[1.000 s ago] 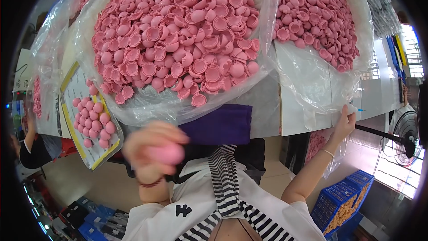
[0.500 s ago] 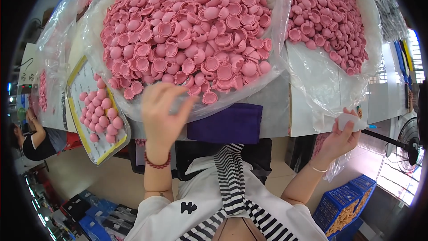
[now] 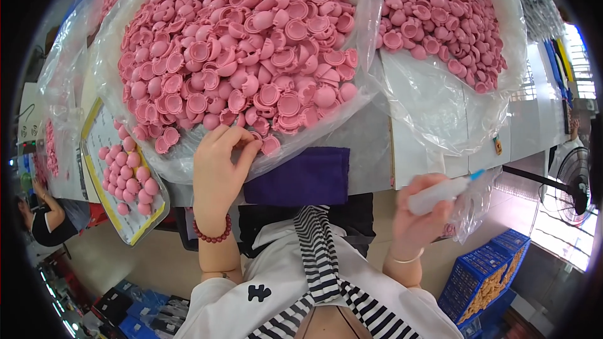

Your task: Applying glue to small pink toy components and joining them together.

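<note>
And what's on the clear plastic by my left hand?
A heap of pink shells, some hollow side up, others dome up. The top layer covers the shells lower down and most of the plastic, so I can't see those.

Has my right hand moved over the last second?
Yes, to the left: the right hand, holding the white bottle, is now closer to the purple cloth.
</note>
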`<state>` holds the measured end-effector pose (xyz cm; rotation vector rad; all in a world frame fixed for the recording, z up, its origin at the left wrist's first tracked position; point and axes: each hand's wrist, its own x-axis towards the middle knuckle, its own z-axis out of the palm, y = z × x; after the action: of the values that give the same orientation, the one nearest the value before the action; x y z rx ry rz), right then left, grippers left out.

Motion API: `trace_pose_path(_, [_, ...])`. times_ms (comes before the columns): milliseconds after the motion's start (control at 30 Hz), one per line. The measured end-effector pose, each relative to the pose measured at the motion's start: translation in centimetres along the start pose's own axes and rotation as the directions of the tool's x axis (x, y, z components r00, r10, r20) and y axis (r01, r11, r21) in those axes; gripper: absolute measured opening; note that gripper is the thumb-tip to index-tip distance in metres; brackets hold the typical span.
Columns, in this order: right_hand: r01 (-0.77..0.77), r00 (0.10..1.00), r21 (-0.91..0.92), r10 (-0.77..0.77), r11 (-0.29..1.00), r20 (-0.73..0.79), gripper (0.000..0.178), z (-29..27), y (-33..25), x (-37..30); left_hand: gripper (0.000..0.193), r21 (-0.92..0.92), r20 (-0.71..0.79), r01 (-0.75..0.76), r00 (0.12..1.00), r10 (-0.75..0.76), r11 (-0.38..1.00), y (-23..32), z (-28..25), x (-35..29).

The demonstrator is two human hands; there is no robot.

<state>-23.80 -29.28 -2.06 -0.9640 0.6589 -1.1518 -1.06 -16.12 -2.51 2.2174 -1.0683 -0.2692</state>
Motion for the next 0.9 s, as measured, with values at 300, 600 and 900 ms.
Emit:
trace_pose_path(300, [-0.177,0.829,-0.065,0.184,0.982,0.528,0.037,5.5,6.9,-1.7,0.006,-0.068,-0.348,-0.034,0.938,0.009,0.997,-0.3,0.1,-0.1])
trace_pose_path(600, [-0.463,0.833,0.188,0.353,0.866,0.425,0.035,5.4,7.3,-0.7,0.014,0.095,-0.407,-0.039,0.910,0.075,0.995,0.4,0.2,0.5])
trace_pose_path(900, [-0.470,0.828,0.131,0.384,0.873,0.409,0.039,5.8,6.9,-0.3,0.018,0.040,-0.252,0.135,0.960,-0.121,0.990,-1.0,-0.3,-0.4])
